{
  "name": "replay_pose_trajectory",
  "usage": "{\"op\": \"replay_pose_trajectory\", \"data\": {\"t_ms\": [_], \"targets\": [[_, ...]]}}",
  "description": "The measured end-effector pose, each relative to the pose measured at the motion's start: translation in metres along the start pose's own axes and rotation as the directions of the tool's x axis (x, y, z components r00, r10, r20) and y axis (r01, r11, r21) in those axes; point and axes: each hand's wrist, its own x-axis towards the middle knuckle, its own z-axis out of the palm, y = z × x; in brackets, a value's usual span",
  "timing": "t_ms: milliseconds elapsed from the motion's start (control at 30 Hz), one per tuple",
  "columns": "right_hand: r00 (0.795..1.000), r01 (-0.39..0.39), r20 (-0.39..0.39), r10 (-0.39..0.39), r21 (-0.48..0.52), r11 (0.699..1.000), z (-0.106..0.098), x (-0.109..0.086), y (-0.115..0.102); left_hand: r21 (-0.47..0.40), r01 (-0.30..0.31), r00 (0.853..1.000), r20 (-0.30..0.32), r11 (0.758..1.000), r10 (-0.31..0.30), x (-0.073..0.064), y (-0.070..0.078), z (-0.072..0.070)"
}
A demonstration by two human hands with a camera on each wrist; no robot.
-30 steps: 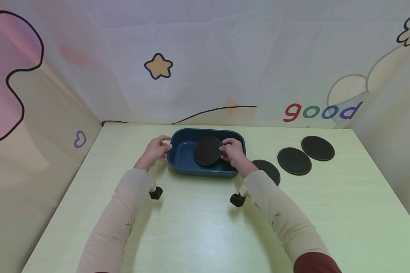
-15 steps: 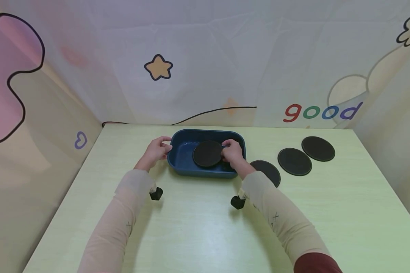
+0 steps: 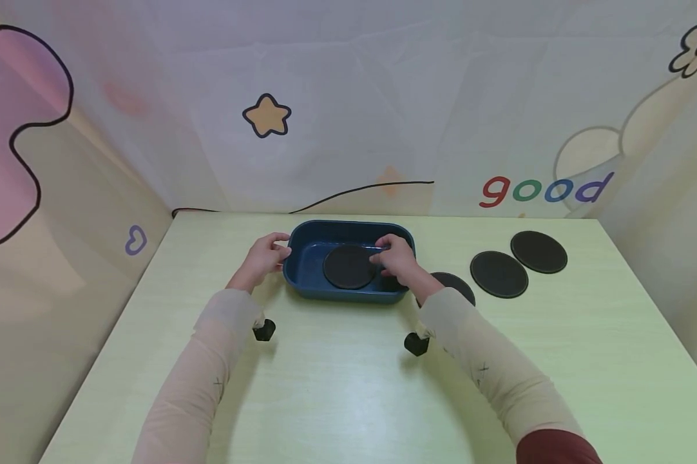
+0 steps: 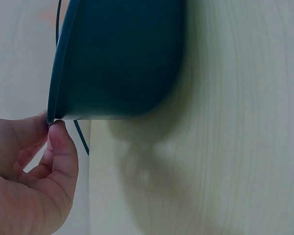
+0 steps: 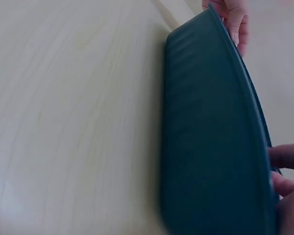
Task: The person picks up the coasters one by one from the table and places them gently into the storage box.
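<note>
A deep blue rectangular tray (image 3: pixel 339 295) stands near the back of the table. My left hand (image 3: pixel 263 254) pinches its left rim between thumb and fingers, which the left wrist view shows up close. Inside the tray lies a black round coaster (image 3: pixel 348 267), flat on the bottom. My right hand (image 3: pixel 397 261) is over the tray's right part, its fingers parted beside the coaster's right edge and holding nothing that I can see. Under that hand is a dark patch, partly hidden, which may be another coaster. In the right wrist view the tray's side wall (image 5: pixel 210 127) hides the inside.
Right of the tray lie more black coasters: one (image 3: pixel 454 287) partly behind my right wrist, a second (image 3: pixel 499 274), and a third (image 3: pixel 538 252) at the far right. A printed cloth (image 3: pixel 348 129) rises behind the table's back edge.
The coaster in the tray has gone from tilted in my right hand's grip to flat on the bottom. My right fingers have let go of it. The left hand keeps its place.
</note>
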Motion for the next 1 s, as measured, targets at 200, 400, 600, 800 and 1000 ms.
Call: {"op": "replay_pose_trajectory", "data": {"t_ms": [200, 400, 600, 800, 1000], "targets": [[0.975, 0.114, 0.207, -0.084, -0.138, 0.984, -0.019, -0.011, -0.009, -0.001, -0.009, 1.000, 0.004, 1.000, 0.009, 0.000, 0.000, -0.001], [0.921, 0.244, 0.362, -0.146, -0.241, 0.939, -0.042, -0.018, -0.014, 0.006, -0.002, 1.000, 0.001, 1.000, 0.002, 0.001, 0.000, -0.001], [0.875, 0.340, 0.446, -0.189, -0.288, 0.895, -0.067, -0.025, -0.017, 0.012, 0.002, 1.000, 0.004, 1.000, -0.002, 0.001, -0.001, 0.000], [0.860, 0.377, 0.464, -0.210, -0.301, 0.876, -0.088, -0.029, -0.015, 0.016, 0.008, 1.000, 0.000, 1.000, -0.008, 0.001, 0.000, 0.000], [0.864, 0.381, 0.456, -0.212, -0.317, 0.869, -0.108, -0.030, -0.007, 0.018, 0.005, 1.000, 0.002, 1.000, -0.005, 0.000, 0.001, 0.000]]}}
